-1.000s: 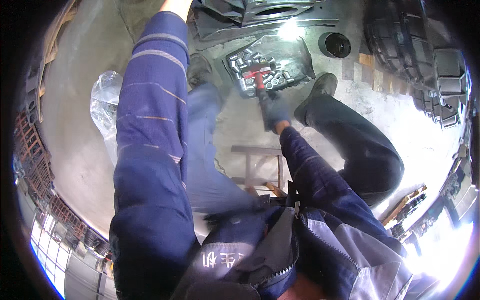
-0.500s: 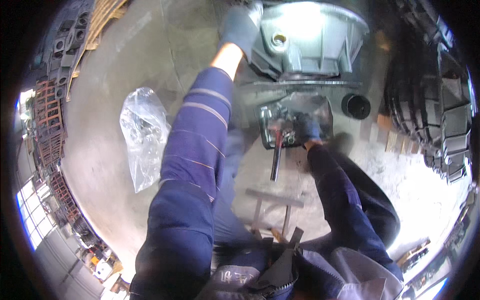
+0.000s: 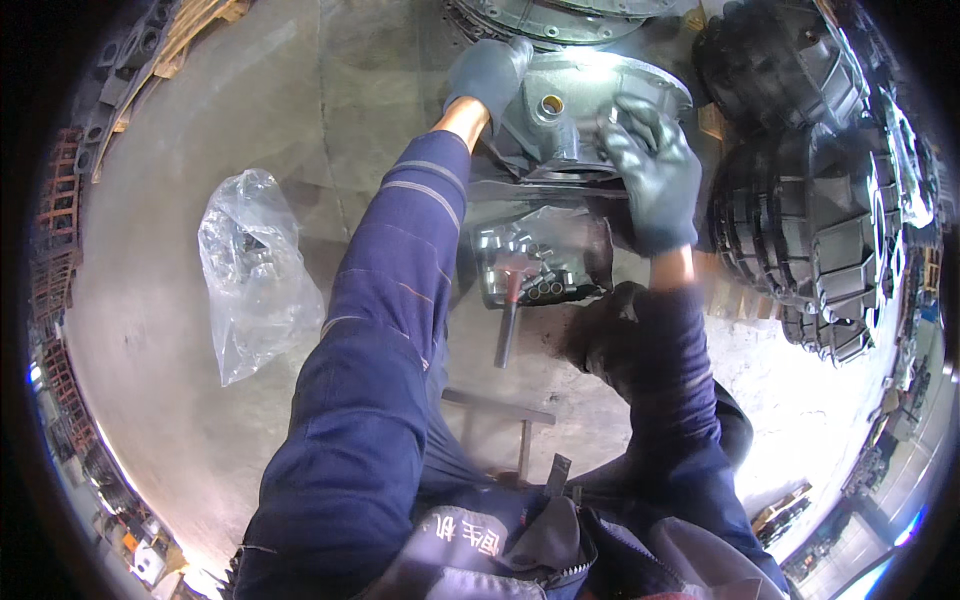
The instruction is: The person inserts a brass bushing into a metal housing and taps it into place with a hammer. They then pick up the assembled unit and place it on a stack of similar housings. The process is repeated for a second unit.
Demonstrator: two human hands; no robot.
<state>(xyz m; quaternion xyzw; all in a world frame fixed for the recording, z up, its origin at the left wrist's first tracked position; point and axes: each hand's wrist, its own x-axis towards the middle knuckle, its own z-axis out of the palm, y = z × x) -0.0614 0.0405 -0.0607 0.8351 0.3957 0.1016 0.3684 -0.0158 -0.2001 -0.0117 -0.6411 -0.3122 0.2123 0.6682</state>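
Note:
My left hand (image 3: 487,80), in a grey glove, is closed over the upper left edge of a grey cast-metal housing (image 3: 590,95). A round port with a brass-coloured lining (image 3: 551,107) opens on the housing's near face. Over the housing's right part, my gloved right hand (image 3: 655,175) pinches a small light metal bushing (image 3: 612,117) between thumb and fingers; the bushing is partly hidden. Nearer to me sits a dark plastic-lined tray (image 3: 597,262) with several loose silver bushings (image 3: 550,285). A hammer (image 3: 508,310) rests with its head in the tray and its handle toward me.
A clear plastic bag (image 3: 255,280) with metal parts lies on the floor at left. Black ribbed housings (image 3: 790,220) are stacked at right. Another round flanged casting (image 3: 560,20) is at the far side. A metal T-shaped stand or bar (image 3: 500,408) is near my legs.
My right hand has risen from the tray to the housing, now with a bushing in its fingers. My left hand stays on the housing's edge. The view has shifted.

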